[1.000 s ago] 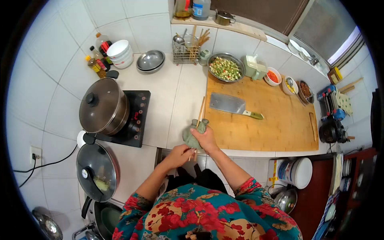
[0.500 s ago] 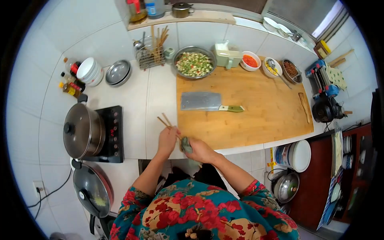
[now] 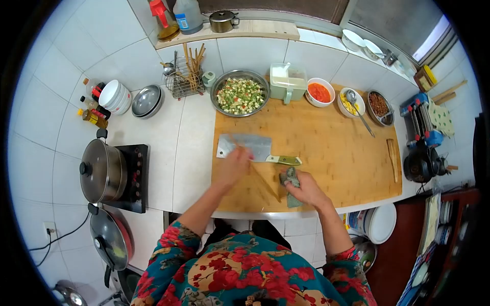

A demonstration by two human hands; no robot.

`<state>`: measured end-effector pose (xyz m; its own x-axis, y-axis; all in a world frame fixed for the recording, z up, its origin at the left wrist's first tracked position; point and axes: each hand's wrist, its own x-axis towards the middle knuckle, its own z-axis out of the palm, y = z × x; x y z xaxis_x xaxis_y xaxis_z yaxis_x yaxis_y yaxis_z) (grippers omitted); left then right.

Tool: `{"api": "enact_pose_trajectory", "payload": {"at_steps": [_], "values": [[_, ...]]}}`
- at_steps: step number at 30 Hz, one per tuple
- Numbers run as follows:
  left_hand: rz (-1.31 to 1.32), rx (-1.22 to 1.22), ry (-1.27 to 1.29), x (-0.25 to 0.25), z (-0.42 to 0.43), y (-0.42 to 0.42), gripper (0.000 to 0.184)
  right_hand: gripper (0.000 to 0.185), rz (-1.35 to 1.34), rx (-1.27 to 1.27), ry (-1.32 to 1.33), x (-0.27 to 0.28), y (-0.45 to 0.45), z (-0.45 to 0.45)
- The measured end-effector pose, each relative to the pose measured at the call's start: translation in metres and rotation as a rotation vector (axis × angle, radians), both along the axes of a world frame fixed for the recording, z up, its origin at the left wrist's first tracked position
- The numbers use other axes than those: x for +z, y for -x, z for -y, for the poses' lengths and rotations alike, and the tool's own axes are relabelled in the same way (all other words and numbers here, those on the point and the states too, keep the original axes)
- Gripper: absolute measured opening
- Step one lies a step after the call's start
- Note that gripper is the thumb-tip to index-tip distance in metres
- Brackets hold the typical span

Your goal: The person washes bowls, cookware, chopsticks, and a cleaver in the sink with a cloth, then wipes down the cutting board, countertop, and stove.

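My left hand point(image 3: 236, 166) is closed round a pair of chopsticks point(image 3: 265, 186), slightly blurred, over the left part of the wooden cutting board point(image 3: 337, 153). The chopsticks slant down to the right. In my right hand point(image 3: 306, 189) a grey-green cloth point(image 3: 292, 183) is gripped, its lower end hanging by the board's front edge. Behind my left hand lies a cleaver point(image 3: 255, 145) with a green and white handle, its blade partly covered by that hand. A metal bowl of chopped vegetables point(image 3: 241, 96) stands at the board's back left corner.
Along the back are a green container point(image 3: 287, 87), a bowl of red pieces point(image 3: 320, 93), a bowl of yellow pieces point(image 3: 352, 103) and a dish of brown pieces point(image 3: 380, 107). On the left, a lidded pot point(image 3: 103, 171) sits on an induction cooker point(image 3: 133, 178).
Both hands have moved right from the board's front left corner to over the board and come further apart. The cloth has left the chopsticks. The camera view has shifted slightly.
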<state>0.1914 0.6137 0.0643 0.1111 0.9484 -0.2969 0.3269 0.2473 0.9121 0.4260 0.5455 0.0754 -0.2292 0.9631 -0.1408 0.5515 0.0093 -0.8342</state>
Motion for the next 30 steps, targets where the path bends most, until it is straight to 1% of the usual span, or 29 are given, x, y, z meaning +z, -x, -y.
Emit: {"api": "enact_pose_trajectory", "payload": {"at_steps": [1, 2, 3, 4, 5, 6, 7, 8, 10, 11, 13, 14, 15, 16, 17, 19, 20, 21, 23, 25, 26, 28, 30], "values": [[0.033, -0.05, -0.042, -0.003, 0.004, -0.016, 0.035, 0.025, -0.047, 0.074, -0.005, 0.008, 0.003, -0.007], [0.067, -0.101, -0.083, -0.006, 0.007, -0.029, 0.034, 0.025, -0.045, 0.084, -0.003, 0.016, 0.005, -0.014], [0.07, -0.091, -0.081, -0.007, 0.009, -0.041, 0.034, 0.025, 0.04, 0.217, 0.065, 0.025, 0.007, -0.021], [0.151, -0.101, -0.174, -0.008, 0.01, -0.05, 0.032, 0.026, 0.126, 0.349, 0.133, 0.029, 0.006, -0.027], [0.231, -0.111, -0.266, -0.009, 0.01, -0.057, 0.031, 0.026, 0.129, 0.358, 0.137, 0.022, 0.003, -0.033], [0.235, -0.104, -0.266, -0.011, 0.008, -0.062, 0.031, 0.028, 0.212, 0.361, 0.124, 0.015, -0.001, -0.039], [0.313, -0.066, -0.184, -0.013, 0.006, -0.066, 0.029, 0.032, 0.295, 0.364, 0.113, 0.01, -0.006, -0.044], [0.39, -0.025, -0.1, -0.015, 0.005, -0.069, 0.028, 0.032, 0.299, 0.37, 0.117, 0.008, -0.013, -0.049], [0.417, -0.045, -0.059, -0.015, -0.003, -0.072, 0.026, 0.024, 0.558, 0.38, 0.089, 0.021, -0.02, -0.065], [0.441, -0.072, -0.021, -0.015, -0.005, -0.073, 0.025, 0.024, 0.56, 0.386, 0.093, 0.026, -0.024, -0.073], [0.485, -0.054, -0.03, -0.029, -0.006, -0.077, 0.023, 0.018, 0.785, 0.393, -0.063, 0.033, -0.034, -0.087], [0.529, -0.042, -0.045, -0.039, -0.007, -0.079, 0.021, 0.018, 0.788, 0.395, -0.061, 0.03, -0.042, -0.097], [0.532, -0.041, -0.045, -0.048, -0.006, -0.078, 0.021, 0.016, 0.919, 0.376, -0.046, 0.022, -0.052, -0.107], [0.42, -0.008, -0.01, -0.06, -0.002, -0.071, 0.02, 0.015, 1.048, 0.355, -0.031, 0.015, -0.061, -0.117], [0.308, 0.026, 0.027, -0.071, 0.003, -0.064, 0.019, 0.015, 1.049, 0.358, -0.029, 0.009, -0.07, -0.127], [0.306, 0.053, 0.084, -0.087, 0.012, -0.052, 0.019, 0.013, 1.272, 0.413, -0.033, -0.003, -0.084, -0.142], [0.305, 0.074, 0.133, -0.094, 0.015, -0.045, 0.019, 0.013, 1.271, 0.421, -0.032, -0.012, -0.088, -0.147], [0.305, 0.078, 0.137, -0.089, 0.018, -0.04, 0.019, 0.014, 1.286, 0.394, -0.037, -0.02, -0.091, -0.152], [0.295, 0.096, 0.262, -0.071, 0.025, -0.032, 0.019, 0.015, 1.299, 0.37, -0.036, -0.03, -0.092, -0.154], [0.295, 0.128, 0.248, -0.074, 0.029, -0.028, 0.019, 0.017, 1.292, 0.358, -0.013, -0.03, -0.088, -0.154], [0.294, 0.159, 0.229, -0.076, 0.03, -0.027, 0.02, 0.017, 1.294, 0.36, -0.009, -0.029, -0.088, -0.153], [0.294, 0.151, 0.23, -0.085, 0.03, -0.025, 0.019, 0.019, 1.154, 0.303, 0.082, -0.008, -0.078, -0.143], [0.302, 0.124, 0.231, -0.089, 0.03, -0.028, 0.019, 0.021, 1.152, 0.326, 0.143, 0.005, -0.075, -0.136]]}}
